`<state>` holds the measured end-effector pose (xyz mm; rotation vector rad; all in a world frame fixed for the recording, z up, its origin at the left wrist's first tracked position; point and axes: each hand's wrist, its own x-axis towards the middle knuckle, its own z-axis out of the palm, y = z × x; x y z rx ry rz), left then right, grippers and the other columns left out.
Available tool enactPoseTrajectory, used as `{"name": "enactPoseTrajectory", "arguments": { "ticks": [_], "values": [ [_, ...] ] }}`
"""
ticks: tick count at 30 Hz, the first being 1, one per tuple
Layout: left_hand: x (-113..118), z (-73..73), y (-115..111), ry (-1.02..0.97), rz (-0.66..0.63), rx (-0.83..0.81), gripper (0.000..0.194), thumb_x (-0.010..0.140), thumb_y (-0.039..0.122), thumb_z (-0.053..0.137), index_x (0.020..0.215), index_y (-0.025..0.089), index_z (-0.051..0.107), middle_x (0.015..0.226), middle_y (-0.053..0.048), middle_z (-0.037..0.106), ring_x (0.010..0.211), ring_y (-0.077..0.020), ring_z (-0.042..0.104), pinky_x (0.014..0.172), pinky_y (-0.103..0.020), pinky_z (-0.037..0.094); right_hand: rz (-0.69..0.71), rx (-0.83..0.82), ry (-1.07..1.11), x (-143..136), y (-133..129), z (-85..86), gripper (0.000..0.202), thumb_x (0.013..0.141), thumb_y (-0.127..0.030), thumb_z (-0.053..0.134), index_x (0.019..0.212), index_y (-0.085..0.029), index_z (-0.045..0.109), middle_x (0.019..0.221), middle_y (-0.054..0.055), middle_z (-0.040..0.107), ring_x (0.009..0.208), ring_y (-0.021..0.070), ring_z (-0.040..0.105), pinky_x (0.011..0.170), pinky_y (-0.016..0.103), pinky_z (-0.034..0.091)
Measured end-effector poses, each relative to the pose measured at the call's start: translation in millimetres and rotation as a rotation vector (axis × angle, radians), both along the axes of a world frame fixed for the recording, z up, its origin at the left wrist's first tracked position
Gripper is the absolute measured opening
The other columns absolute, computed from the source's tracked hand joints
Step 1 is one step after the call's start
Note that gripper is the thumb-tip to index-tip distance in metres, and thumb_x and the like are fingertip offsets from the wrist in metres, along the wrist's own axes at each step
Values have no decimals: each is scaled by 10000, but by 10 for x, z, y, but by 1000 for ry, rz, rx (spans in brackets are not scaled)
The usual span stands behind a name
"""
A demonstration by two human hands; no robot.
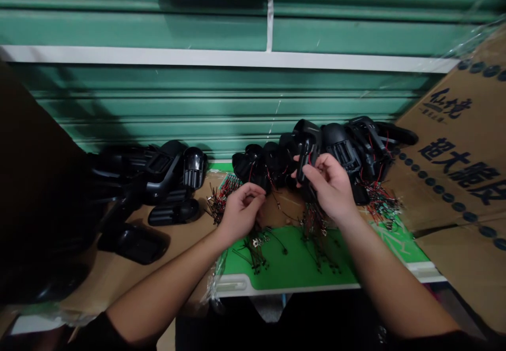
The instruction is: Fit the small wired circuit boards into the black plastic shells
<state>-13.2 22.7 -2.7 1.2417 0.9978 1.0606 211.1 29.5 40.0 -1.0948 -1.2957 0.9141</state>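
My right hand (332, 188) is closed round a black plastic housing (307, 148), held up with its hollow side showing and a red wire along it. My left hand (240, 210) is pinched shut to the left of that housing; whatever is between its fingertips is too small to make out. Just left of this hand lies a bundle of thin red and black wires (216, 203). More wires with small metal ends (256, 248) spread below it, and another wire bunch (316, 230) hangs under my right hand.
Black housings (253, 161) line the back of the green table (284, 266), some with wires attached. More black plastic parts (174, 213) lie on cardboard (190, 243) at left. A large carton (462, 150) stands at right, and a green slatted wall (197, 114) rises behind.
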Motion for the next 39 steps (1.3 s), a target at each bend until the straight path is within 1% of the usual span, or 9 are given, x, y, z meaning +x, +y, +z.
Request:
{"name": "enactPoseTrajectory", "arguments": {
  "ticks": [3,6,11,17,25,28,31,34,39],
  "values": [
    [-25,-43,36,50,44,72,153,886,314,709,942,176,674,763,10,640,556,-100,575,517,-218,448,-195,143,-480,-81,73,182,420,883,-572,783,971,-261,514,922,54,677,705,195,592,669,366,514],
    [-38,-74,60,86,62,109,138,898,306,696,942,175,683,764,7,636,580,-103,566,544,-219,441,-352,262,-941,-262,216,325,391,931,-528,703,1133,-221,570,1090,138,679,896,289,625,785,430,498],
    [-55,-132,93,118,64,150,116,882,284,695,930,178,683,745,15,630,577,-105,549,551,-220,412,-364,210,-1335,-541,544,307,490,976,-484,624,1336,-157,569,1059,228,683,1046,410,569,779,455,450],
    [-86,-142,109,169,76,205,112,880,287,685,926,186,691,726,14,630,610,-122,548,582,-229,396,-388,255,-1404,-579,714,78,431,998,-489,579,1194,-113,657,1107,263,662,1127,425,504,909,544,385],
    [-150,-56,152,291,166,304,83,833,245,677,901,201,697,727,14,646,616,-129,548,622,-236,408,-410,311,-1358,-532,628,66,594,1026,-616,470,1183,-85,683,1237,287,583,1167,461,480,933,598,373],
    [-287,43,251,548,268,418,112,863,242,634,951,205,693,827,-30,698,710,-180,621,729,-295,491,-400,290,-1355,-514,610,63,588,1029,-603,472,1210,-81,671,1259,288,571,1177,464,475,942,607,371],
    [-478,161,384,995,469,600,212,904,283,601,1055,158,680,1084,-161,699,1111,-342,633,1024,-459,488,-385,261,-1345,-516,604,67,576,1027,-584,487,1239,-75,652,1285,295,557,1190,470,467,951,617,367],
    [-643,227,502,1303,654,487,437,909,329,594,1254,62,602,1308,-285,596,1260,-460,545,1058,-564,463,-348,232,-1304,-539,582,105,575,1025,-564,497,1306,-76,615,1338,303,533,1214,482,454,966,643,358],
    [-746,177,610,1441,692,272,592,841,339,640,1322,21,502,1345,-360,556,1263,-513,521,1013,-627,478,-289,312,-1171,-505,372,236,565,1010,-506,551,1422,-119,544,1428,268,514,1294,480,434,1029,647,357]
  ]
}}
